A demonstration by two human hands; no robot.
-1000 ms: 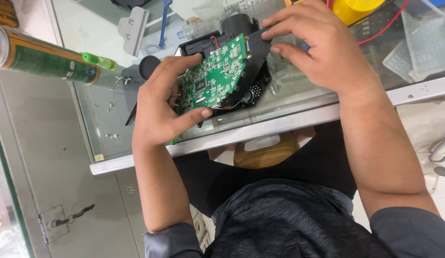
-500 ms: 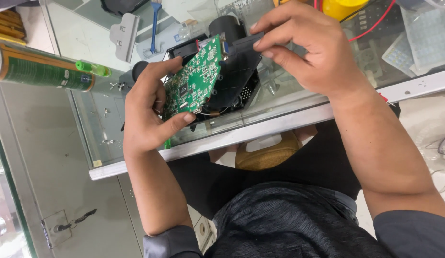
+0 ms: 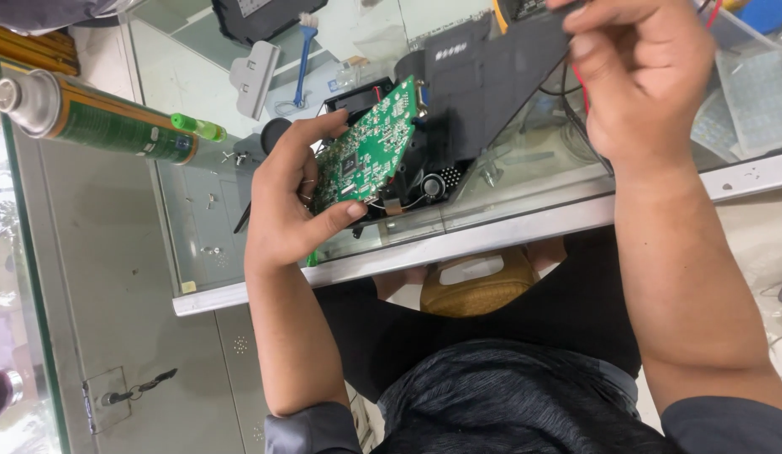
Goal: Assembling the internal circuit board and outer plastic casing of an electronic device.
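I see my left hand gripping a green circuit board by its lower edge, thumb pressed under the near corner, fingers curled behind it. The board is tilted up on edge, raised off the black device housing that sits on the glass worktop just beside that hand. Thin wires run from the board's bottom edge into the housing.

My right hand is up high and to the right, fingers pinched on a flat black cover panel. The panel is lifted and slanted, its lower corner overlapping the top of the housing and coming close to the board's upper right edge. So the board lies between both hands, in the left one's grasp, while the right hand holds only the panel. The hands are well apart.

Left of the left hand, a green spray can lies on its side with its green nozzle pointing right. A blue brush and a grey plastic clip lie further back on the worktop. A red wire runs behind the right hand's fingers. Small screws are scattered on the glass near the left wrist.
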